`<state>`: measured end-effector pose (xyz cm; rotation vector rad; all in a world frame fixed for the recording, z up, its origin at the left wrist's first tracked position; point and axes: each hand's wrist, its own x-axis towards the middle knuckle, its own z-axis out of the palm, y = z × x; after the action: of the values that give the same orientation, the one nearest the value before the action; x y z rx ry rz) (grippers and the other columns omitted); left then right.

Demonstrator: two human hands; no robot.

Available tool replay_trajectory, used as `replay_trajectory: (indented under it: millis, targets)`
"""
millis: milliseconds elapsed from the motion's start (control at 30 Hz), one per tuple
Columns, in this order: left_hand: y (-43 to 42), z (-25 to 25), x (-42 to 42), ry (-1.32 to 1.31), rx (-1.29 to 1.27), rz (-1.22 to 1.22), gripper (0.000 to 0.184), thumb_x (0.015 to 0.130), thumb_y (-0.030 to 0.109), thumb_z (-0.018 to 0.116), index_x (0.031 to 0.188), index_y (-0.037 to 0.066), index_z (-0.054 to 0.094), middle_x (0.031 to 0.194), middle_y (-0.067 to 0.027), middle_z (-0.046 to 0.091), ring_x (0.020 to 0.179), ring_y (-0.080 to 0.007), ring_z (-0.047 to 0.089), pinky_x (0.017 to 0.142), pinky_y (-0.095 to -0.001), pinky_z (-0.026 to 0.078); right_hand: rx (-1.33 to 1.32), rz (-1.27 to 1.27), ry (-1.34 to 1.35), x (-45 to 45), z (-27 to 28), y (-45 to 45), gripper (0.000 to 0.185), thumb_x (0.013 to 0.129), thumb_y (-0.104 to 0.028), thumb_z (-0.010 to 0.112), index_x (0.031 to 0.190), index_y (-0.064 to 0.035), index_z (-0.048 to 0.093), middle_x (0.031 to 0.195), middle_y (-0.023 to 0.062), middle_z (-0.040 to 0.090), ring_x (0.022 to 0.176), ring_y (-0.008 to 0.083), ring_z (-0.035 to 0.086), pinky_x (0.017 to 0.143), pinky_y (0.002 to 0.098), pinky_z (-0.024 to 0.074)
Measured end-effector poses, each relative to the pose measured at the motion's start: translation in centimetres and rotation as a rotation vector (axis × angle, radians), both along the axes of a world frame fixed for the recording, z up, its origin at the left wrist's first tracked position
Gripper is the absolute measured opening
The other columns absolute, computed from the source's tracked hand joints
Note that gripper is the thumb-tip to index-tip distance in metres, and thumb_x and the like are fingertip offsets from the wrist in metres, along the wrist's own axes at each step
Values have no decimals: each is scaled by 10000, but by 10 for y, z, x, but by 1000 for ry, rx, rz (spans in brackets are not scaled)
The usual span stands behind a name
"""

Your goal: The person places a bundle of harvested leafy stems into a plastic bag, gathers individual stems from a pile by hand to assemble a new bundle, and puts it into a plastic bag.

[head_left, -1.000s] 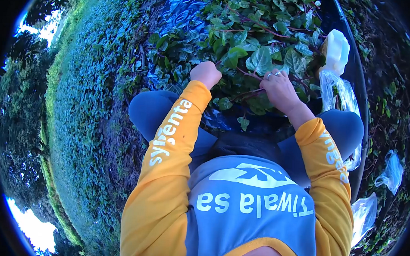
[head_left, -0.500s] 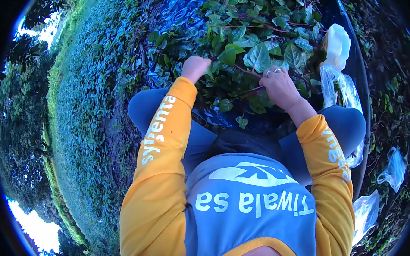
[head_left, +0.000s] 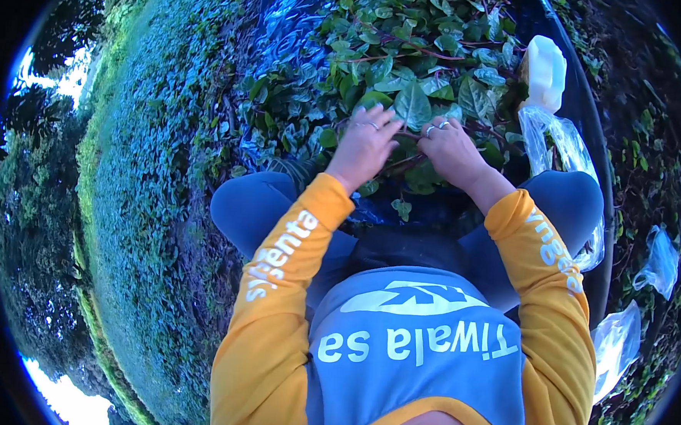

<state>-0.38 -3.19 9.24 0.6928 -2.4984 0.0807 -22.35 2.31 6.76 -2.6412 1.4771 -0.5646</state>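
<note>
Toward the upper right of the frame we see a white plastic container, with a crumpled clear bag just below it. Right of both we find a dark curved rim. Near the right edge, we spot a bluish plastic bag on the ground, and below it a whitish translucent bag. Across the left we have low green growth, then dark trees, with bright sky at lower left.
</note>
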Motion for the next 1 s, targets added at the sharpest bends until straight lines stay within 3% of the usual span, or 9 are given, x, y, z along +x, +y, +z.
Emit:
replay_trajectory:
  millis: [100,400,467,533,600,767,867,933,1000]
  targets:
    - [2,-41,-6,-102,382,117,234,889,104,647,1117,62,678,942,-152,663,950,-356,632,837,-463,505,30,-13,21,1,4,5,116,800,-112,606,834,-113,717,974,44,661,1045,236,603,923,370,461]
    - [39,-70,-11,131,654,170,196,876,67,663,1053,17,733,961,-164,663,754,-368,645,709,-448,525,124,-5,166,10,-3,27,151,838,-170,606,879,-115,741,1018,17,691,1043,210,622,890,363,476]
    - [40,-77,-14,314,1213,302,297,919,223,646,1135,32,714,1041,-90,690,953,-244,670,808,-372,518,45,25,121,10,-8,28,158,827,-178,607,846,-124,754,988,10,701,1029,212,622,867,355,472]
    - [32,-83,-15,556,1311,206,362,981,352,568,1170,71,696,1081,-23,677,991,-186,646,836,-375,500,15,106,152,15,-11,30,160,813,-181,613,800,-118,760,970,8,696,1026,218,619,861,356,472]
    - [19,-66,-21,684,2275,416,387,1027,416,496,1152,97,675,1051,3,685,1024,-187,637,866,-392,493,10,121,148,18,-18,30,161,809,-178,617,759,-123,760,957,15,694,1037,222,617,855,354,467]
    - [19,-90,-40,942,2419,381,286,1035,330,521,1060,90,675,975,-23,695,862,-161,633,746,-317,472,7,132,158,19,-17,28,149,803,-189,625,762,-141,759,946,19,693,1036,211,613,846,348,456]
    - [12,-116,-38,950,2059,381,223,1026,276,536,1048,102,674,989,-37,698,836,-158,638,728,-327,477,71,177,206,21,-23,26,147,813,-199,624,761,-151,752,966,15,688,1031,205,611,838,343,454]
    - [-6,-113,-30,886,1316,696,277,1003,321,584,951,71,691,751,-34,666,676,-188,642,700,-378,525,87,182,207,25,-16,31,144,819,-201,622,773,-151,749,974,13,684,1031,204,611,837,344,452]
    - [-46,-111,19,1421,1485,790,427,1004,402,580,1174,14,633,1030,-124,691,870,-218,657,822,-400,545,99,185,212,24,-9,33,142,825,-203,621,785,-151,746,982,11,681,1031,203,610,837,345,451]
